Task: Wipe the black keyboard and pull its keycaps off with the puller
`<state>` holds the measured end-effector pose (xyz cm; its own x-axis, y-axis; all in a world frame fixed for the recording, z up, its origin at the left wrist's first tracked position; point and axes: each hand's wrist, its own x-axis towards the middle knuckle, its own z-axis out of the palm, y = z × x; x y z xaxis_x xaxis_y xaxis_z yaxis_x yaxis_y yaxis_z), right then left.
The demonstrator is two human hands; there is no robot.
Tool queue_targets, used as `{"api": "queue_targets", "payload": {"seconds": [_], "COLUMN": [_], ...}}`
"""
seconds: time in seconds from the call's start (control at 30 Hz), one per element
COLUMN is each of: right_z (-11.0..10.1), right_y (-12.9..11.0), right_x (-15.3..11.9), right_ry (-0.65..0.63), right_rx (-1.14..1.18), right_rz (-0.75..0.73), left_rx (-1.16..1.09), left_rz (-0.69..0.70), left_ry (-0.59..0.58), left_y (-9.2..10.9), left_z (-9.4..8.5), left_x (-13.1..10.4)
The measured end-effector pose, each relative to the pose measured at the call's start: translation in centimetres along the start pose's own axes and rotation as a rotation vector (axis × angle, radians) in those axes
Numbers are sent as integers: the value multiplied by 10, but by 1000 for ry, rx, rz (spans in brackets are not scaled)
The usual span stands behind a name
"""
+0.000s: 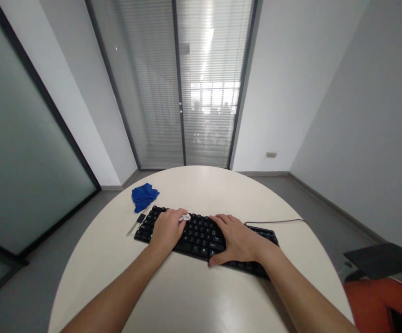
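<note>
A black keyboard (201, 235) lies at a slant across the round table. My left hand (168, 226) is closed on a small crumpled white tissue (186, 217), which pokes out by the thumb and rests against the keys of the left half. My right hand (235, 238) spans the keyboard's right part, thumb at the front edge and fingers at the back edge, gripping it. Its palm hides many of the keys there.
A crumpled blue cloth (144, 196) lies on the table (201, 180) at the back left. Beside the keyboard's left end is a thin brush-like tool (135, 225) with a black part. A cable (273, 222) runs off rightward. An orange chair (377, 303) stands at the lower right.
</note>
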<state>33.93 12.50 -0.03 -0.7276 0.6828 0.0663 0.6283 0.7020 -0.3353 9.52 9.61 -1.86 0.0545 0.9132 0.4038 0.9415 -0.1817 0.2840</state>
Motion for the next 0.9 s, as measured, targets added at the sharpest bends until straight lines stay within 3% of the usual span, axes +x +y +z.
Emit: {"api": "queue_targets", "payload": {"seconds": [0.23, 0.43, 0.63, 0.9], "right_z": [1, 1, -1, -1], "right_y": [1, 1, 1, 0], "right_x": [0, 0, -1, 0], "right_ry": [7, 12, 13, 6], "right_rx": [4, 9, 27, 12], "right_rz": [-7, -12, -21, -14], "left_rx": [-55, -36, 14, -21], "left_rz": [93, 63, -26, 9], "left_ry": [-87, -114, -22, -138], "left_y": [-1, -4, -17, -20], "left_z": [-9, -18, -14, -17], "left_x": [1, 3, 2, 5]}}
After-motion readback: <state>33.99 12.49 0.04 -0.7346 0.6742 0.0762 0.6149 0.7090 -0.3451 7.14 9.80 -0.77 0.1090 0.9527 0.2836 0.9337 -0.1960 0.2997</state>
